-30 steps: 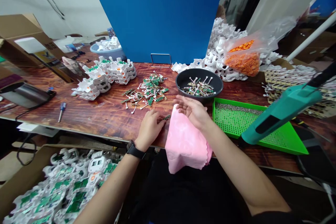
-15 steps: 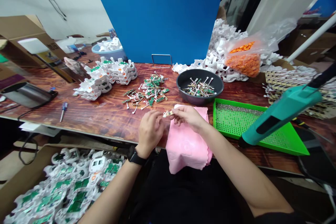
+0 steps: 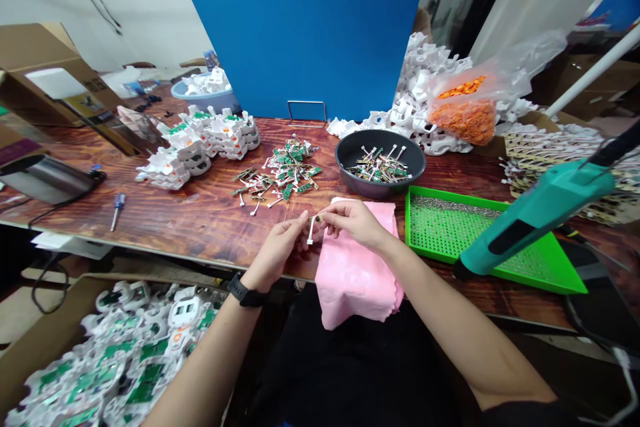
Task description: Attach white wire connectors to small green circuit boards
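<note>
A small circuit board (image 3: 318, 219) with a short white cable and plug (image 3: 311, 232) is held up over the near edge of the pink cloth (image 3: 357, 273). My right hand (image 3: 354, 221) pinches the board between thumb and fingers, which cover most of it. From the other side, my left hand (image 3: 281, 243) closes its thumb and fingertips at the board's left side, next to the dangling cable. Just beyond lies a loose pile of similar boards with cables (image 3: 290, 170). More of them fill a dark round bowl (image 3: 350, 177).
To the right are a green perforated tray (image 3: 417, 240) with small metal parts and a teal electric screwdriver (image 3: 530, 220) hanging over it. White housings (image 3: 200, 147) are stacked at left, near a screwdriver (image 3: 117, 211). A box of housings (image 3: 125, 353) stands below left.
The board has turned in my fingers, so its white cable now hangs down towards me. My left hand has rotated, its thumb now uppermost, and its wrist has shifted left.
</note>
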Action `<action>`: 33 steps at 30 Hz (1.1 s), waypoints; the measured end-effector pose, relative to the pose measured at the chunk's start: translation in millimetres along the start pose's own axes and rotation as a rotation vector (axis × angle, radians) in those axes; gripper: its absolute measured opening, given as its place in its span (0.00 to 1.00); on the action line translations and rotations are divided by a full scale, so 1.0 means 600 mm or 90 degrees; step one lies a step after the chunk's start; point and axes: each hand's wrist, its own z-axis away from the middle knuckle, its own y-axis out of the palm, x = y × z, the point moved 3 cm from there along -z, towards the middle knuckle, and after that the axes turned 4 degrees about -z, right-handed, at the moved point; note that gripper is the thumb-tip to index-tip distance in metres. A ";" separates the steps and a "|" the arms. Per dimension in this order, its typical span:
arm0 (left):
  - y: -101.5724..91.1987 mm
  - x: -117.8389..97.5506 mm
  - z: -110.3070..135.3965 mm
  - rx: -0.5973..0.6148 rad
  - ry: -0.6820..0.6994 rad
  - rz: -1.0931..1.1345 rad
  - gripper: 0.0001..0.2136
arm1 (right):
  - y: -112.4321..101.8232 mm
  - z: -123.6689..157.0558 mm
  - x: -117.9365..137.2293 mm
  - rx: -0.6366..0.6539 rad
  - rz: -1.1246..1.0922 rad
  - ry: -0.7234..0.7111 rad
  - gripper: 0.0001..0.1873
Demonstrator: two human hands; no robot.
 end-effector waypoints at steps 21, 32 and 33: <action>-0.004 -0.007 0.006 -0.066 0.173 -0.218 0.17 | 0.004 0.000 -0.014 0.009 -0.020 0.078 0.17; -0.048 -0.018 -0.009 -0.202 0.241 -0.299 0.16 | -0.068 -0.004 0.029 -0.258 -0.365 -0.146 0.07; -0.061 -0.019 -0.015 -0.229 0.257 -0.360 0.16 | -0.070 -0.005 0.031 -0.246 -0.382 -0.139 0.07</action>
